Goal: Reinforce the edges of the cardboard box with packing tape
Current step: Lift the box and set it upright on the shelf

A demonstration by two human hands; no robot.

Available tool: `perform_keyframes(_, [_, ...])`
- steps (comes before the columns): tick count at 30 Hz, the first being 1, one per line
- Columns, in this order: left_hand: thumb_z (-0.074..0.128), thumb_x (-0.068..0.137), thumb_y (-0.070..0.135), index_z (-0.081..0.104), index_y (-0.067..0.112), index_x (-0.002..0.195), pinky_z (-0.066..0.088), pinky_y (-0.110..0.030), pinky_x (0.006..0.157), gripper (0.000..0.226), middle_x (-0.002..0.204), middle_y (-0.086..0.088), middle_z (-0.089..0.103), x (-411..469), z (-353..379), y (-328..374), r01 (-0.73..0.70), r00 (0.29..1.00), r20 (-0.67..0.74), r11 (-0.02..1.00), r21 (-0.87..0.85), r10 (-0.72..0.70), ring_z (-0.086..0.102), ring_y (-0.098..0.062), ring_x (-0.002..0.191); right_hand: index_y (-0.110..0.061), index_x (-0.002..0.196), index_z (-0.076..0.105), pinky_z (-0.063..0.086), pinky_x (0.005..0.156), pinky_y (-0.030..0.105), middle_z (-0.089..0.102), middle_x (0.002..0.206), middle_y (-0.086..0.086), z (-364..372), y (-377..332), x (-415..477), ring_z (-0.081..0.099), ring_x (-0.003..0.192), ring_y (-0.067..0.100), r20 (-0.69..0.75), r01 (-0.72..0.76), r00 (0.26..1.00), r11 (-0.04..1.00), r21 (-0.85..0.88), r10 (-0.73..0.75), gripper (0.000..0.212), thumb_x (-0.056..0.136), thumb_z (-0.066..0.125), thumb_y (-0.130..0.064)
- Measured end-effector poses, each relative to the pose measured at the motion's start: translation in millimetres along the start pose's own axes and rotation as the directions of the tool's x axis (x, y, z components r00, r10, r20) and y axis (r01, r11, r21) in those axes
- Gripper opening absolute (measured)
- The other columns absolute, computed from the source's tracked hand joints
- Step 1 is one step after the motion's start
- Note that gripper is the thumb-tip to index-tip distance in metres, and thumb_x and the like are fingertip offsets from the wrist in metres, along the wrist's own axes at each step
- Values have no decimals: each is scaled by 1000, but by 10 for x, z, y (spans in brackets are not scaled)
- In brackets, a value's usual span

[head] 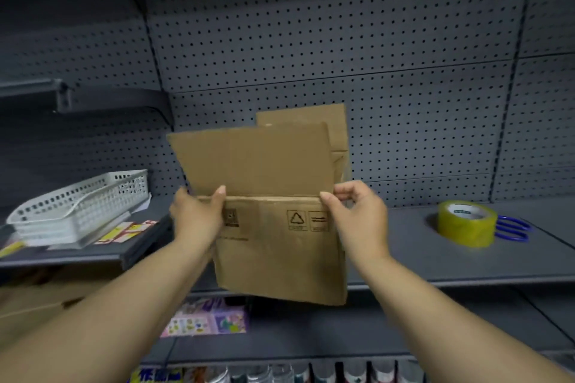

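Both hands — left hand (199,214) and right hand (357,214) — gripped the flattened cardboard box (280,246) at its flap fold. No taping had begun. Next, likely, squaring it up — then reaching the tape roll (466,222) right of the right hand.

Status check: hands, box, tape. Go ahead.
Left hand and right hand both gripping the box at its top fold, flaps up. Tape roll untouched on the shelf, scissors beside it. Nothing blocking.
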State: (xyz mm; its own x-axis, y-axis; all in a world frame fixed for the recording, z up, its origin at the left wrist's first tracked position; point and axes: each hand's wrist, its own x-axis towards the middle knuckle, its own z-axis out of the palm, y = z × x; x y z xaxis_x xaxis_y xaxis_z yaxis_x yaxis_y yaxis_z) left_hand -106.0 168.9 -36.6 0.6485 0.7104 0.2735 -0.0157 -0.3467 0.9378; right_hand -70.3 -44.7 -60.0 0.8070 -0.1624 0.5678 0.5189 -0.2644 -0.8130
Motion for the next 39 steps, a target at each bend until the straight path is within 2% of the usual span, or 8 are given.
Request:
perform_keyframes(3, [59,48,78,20,26,144,35,-50,106,116,148,-5,34,-348,84,144,-1,990,140,994,-111,17,37,-27,132,-20,83,67,42,71,22,64,81,-3,305,-202,-297,58,81,14,0,124,992,990,-66,-124,5,79,69,-23])
perform_keyframes(9, [71,59,62,-15,30,144,25,-53,111,125,157,-7,8,-438,222,282,36,971,241,992,-119,-6,13,-30,142,-12,104,69,42,82,26,69,97,8,387,-352,-378,59,96,22,377,383,866,921,-76,-329,25,86,51,-12])
perform_keyframes(14, [58,83,33,-8,34,145,36,-49,106,91,150,-3,30,-344,39,138,-36,959,271,986,-165,81,38,-27,131,-22,128,53,33,109,32,53,134,0,160,-150,105,44,127,17,426,407,870,850,-336,-248,35,93,48,-18])
perform_keyframes(18, [54,86,20,40,21,124,48,-41,87,41,116,-6,59,-251,-165,103,28,962,271,970,-243,40,57,-24,103,-34,138,36,9,117,40,26,153,-6,44,40,399,14,143,17,553,411,832,712,-569,-39,44,94,40,-42])
perform_keyframes(20, [51,87,14,47,24,115,51,-39,79,30,107,-7,62,-165,-197,98,96,952,307,945,-312,5,60,-23,94,-39,139,32,5,116,41,22,154,-7,16,118,454,9,144,16,583,406,812,694,-595,25,46,94,37,-47])
perform_keyframes(27, [45,92,11,52,22,102,46,-48,95,15,107,-5,65,147,84,94,203,916,401,893,-402,-28,61,-22,101,-37,143,22,7,117,41,20,155,-3,-10,385,505,9,144,19,386,312,922,604,-733,-7,52,94,27,-52])
perform_keyframes(33, [42,96,25,50,27,104,50,-43,90,12,108,-4,64,399,474,69,97,965,261,938,-333,-7,60,-24,100,-19,147,-3,5,117,38,-6,158,2,-96,592,588,-3,145,22,107,33,993,769,-638,46,91,83,51,-56])
perform_keyframes(39, [43,95,36,49,23,107,49,-45,92,18,107,-2,62,508,654,-61,53,976,216,953,-300,14,60,-22,100,-19,147,-8,14,115,39,1,158,5,-254,729,719,3,145,24,-63,-167,986,923,-348,155,111,73,71,-42])
